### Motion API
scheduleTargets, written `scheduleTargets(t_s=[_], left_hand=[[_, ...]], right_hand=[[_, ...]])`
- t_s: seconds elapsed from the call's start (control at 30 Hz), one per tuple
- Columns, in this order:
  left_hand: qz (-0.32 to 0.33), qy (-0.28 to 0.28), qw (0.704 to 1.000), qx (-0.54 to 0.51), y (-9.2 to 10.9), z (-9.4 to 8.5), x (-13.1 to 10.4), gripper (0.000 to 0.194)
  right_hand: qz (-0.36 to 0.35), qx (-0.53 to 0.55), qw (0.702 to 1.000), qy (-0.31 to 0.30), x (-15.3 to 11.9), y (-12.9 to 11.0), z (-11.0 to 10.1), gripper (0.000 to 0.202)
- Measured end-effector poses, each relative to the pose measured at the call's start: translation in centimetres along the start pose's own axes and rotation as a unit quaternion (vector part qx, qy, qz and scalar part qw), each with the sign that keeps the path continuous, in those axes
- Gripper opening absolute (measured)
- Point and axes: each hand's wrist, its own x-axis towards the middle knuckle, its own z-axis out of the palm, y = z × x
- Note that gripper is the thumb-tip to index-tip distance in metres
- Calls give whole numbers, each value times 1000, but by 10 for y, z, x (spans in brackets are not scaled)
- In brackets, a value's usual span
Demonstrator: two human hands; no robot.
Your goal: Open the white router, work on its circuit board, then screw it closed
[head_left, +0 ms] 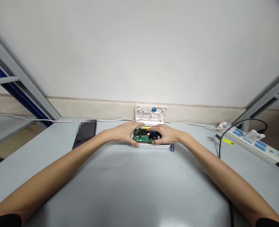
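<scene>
A white plastic housing (151, 146) lies on the table near the wall, with a green circuit board (141, 138) showing inside it. Black parts, a yellow part and thin wires sit on the board. My left hand (127, 132) grips the housing's left side, thumb at the front edge and fingers reaching over the back. On the right side, my right hand (164, 134) holds the housing, its thumb near the front rim and its fingers over the board. Behind them a white cover (151, 114) with a blue piece stands upright against the wall.
A dark phone (86, 132) lies at the left. Purple-blue handle (172, 147) beside the housing's right end. At the right are a white power strip (253, 143) with an adapter (253, 136) and a black cable (220, 151) bearing a yellow tag. A white cable runs along the wall.
</scene>
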Motion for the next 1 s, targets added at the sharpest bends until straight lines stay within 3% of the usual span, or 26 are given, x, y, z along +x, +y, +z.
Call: scheduleTargets(t_s=[0.33, 0.77, 1.0], left_hand=[[23, -5, 999, 22, -2, 0, 3, 94], [15, -12, 999, 35, -4, 0, 2, 90], [16, -6, 999, 31, -9, 3, 3, 93]], right_hand=[[5, -21, 1000, 21, 2, 3, 5, 76], [43, -71, 996, 27, 0, -1, -3, 79], [75, -23, 997, 21, -4, 7, -5, 70]])
